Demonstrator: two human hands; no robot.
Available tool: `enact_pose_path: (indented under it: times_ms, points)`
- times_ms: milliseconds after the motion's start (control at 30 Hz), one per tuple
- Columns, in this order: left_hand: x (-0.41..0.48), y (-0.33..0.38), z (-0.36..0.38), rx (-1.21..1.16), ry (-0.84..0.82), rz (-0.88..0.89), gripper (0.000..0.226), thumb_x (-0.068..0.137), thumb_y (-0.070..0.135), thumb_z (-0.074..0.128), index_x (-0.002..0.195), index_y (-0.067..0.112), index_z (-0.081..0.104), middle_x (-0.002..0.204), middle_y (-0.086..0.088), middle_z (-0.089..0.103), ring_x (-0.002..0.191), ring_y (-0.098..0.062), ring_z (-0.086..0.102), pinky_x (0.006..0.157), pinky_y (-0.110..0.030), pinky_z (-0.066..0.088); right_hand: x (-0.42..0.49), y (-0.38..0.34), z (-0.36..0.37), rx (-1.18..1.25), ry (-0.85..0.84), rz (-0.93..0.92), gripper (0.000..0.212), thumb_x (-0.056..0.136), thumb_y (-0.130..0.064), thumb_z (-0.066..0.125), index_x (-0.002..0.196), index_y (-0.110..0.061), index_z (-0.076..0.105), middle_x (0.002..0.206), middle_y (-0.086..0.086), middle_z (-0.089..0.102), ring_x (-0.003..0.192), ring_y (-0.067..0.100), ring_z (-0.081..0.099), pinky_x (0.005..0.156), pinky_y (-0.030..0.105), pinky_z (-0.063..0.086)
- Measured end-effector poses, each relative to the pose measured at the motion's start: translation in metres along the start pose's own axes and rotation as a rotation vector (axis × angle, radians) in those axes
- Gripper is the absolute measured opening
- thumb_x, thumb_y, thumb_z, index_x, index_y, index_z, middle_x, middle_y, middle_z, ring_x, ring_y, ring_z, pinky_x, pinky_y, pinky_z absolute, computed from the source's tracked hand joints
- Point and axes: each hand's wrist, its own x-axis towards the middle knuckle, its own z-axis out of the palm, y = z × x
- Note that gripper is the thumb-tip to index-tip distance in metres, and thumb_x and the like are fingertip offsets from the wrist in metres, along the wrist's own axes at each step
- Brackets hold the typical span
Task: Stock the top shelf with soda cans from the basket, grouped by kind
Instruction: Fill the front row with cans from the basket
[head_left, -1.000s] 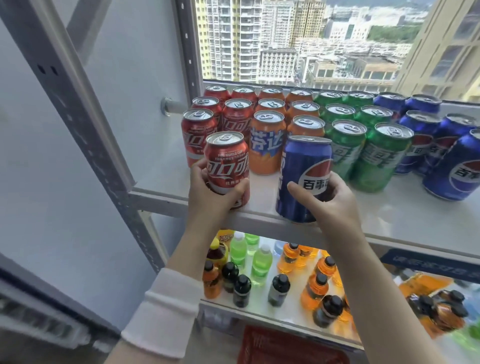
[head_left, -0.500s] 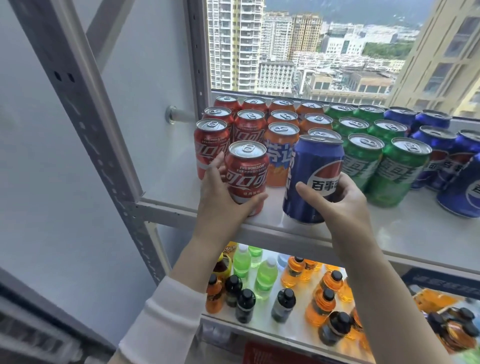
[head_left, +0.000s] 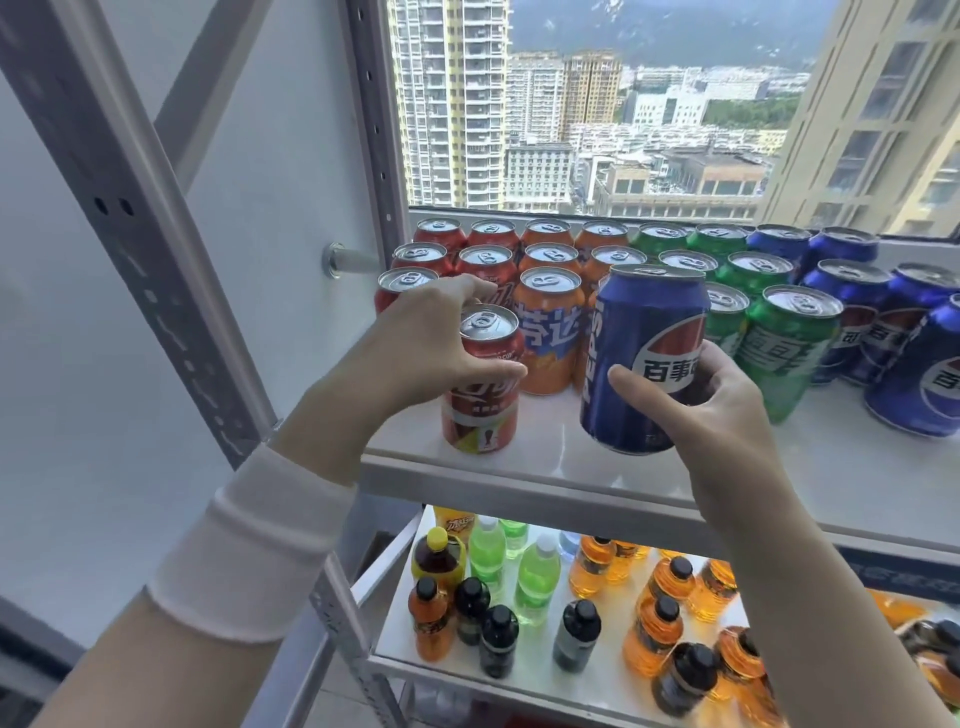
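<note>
My left hand (head_left: 415, 348) grips a red cola can (head_left: 480, 387) that stands upright on the white top shelf (head_left: 545, 457), in front of the rows of red cans (head_left: 485, 260). My right hand (head_left: 696, 410) holds a blue Pepsi can (head_left: 641, 353), tilted and lifted just off the shelf near its front edge. Behind them stand orange cans (head_left: 548, 317), green cans (head_left: 784, 343) and blue cans (head_left: 919, 364), grouped by colour from left to right. No basket is in view.
A grey perforated upright (head_left: 140, 223) and a diagonal brace frame the shelf on the left. The lower shelf (head_left: 395, 644) holds bottles of orange, green and dark drinks. A window with city buildings lies behind the cans. Bare shelf surface shows at the front right.
My left hand has shifted up over the top of the red can on the shelf. My right hand has raised and tilted the blue can.
</note>
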Motion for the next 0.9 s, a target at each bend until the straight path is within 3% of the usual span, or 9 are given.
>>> enact_pose_path:
  times_ms: [67, 233, 400, 567, 800, 900]
  points:
    - [0.007, -0.001, -0.003, 0.051, 0.009, 0.028, 0.075, 0.065, 0.048, 0.077, 0.129, 0.021, 0.051, 0.131, 0.002, 0.055, 0.119, -0.012, 0.05, 0.098, -0.026, 0.041, 0.001, -0.001, -0.002, 0.006, 0.002, -0.008, 0.048, 0.049, -0.035, 0.075, 0.094, -0.024, 0.061, 0.076, -0.012, 0.071, 0.071, -0.002, 0.065, 0.059, 0.012, 0.049]
    - [0.03, -0.005, -0.017, 0.15, 0.099, 0.072, 0.067, 0.063, 0.052, 0.077, 0.121, 0.024, 0.058, 0.12, 0.005, 0.06, 0.108, -0.008, 0.046, 0.084, -0.019, 0.03, 0.003, -0.003, -0.005, 0.006, 0.0, -0.03, 0.05, 0.046, -0.038, 0.075, 0.092, -0.024, 0.061, 0.076, -0.014, 0.071, 0.072, -0.001, 0.065, 0.061, 0.013, 0.05]
    - [0.047, -0.009, -0.019, 0.176, 0.017, 0.081, 0.07, 0.063, 0.049, 0.079, 0.122, 0.018, 0.058, 0.122, 0.003, 0.061, 0.1, -0.003, 0.044, 0.082, -0.016, 0.029, 0.005, -0.005, -0.006, 0.01, 0.0, -0.038, 0.051, 0.044, -0.04, 0.075, 0.091, -0.024, 0.061, 0.078, -0.012, 0.072, 0.075, 0.003, 0.066, 0.063, 0.016, 0.051]
    - [0.053, -0.015, -0.008, 0.206, -0.045, 0.08, 0.062, 0.063, 0.048, 0.079, 0.116, 0.021, 0.06, 0.119, 0.005, 0.06, 0.112, -0.012, 0.047, 0.082, -0.021, 0.029, 0.008, -0.004, -0.007, 0.006, 0.005, -0.041, 0.052, 0.044, -0.041, 0.075, 0.091, -0.024, 0.062, 0.078, -0.012, 0.071, 0.076, 0.004, 0.066, 0.064, 0.016, 0.051]
    - [0.062, -0.016, -0.009, 0.212, -0.062, 0.11, 0.061, 0.063, 0.045, 0.08, 0.114, 0.019, 0.06, 0.106, 0.005, 0.052, 0.098, -0.006, 0.039, 0.082, -0.022, 0.032, 0.01, -0.002, -0.007, 0.009, 0.013, -0.044, 0.046, 0.048, -0.035, 0.075, 0.09, -0.023, 0.061, 0.073, -0.012, 0.071, 0.069, 0.0, 0.063, 0.059, 0.014, 0.048]
    - [0.062, -0.018, -0.008, 0.207, -0.068, 0.115, 0.063, 0.063, 0.044, 0.08, 0.116, 0.019, 0.059, 0.102, 0.006, 0.048, 0.1, -0.008, 0.039, 0.083, -0.023, 0.032, 0.011, 0.001, -0.007, -0.003, 0.016, -0.031, 0.052, 0.047, -0.037, 0.088, 0.09, -0.024, 0.062, 0.076, -0.012, 0.071, 0.072, 0.002, 0.064, 0.062, 0.017, 0.049]
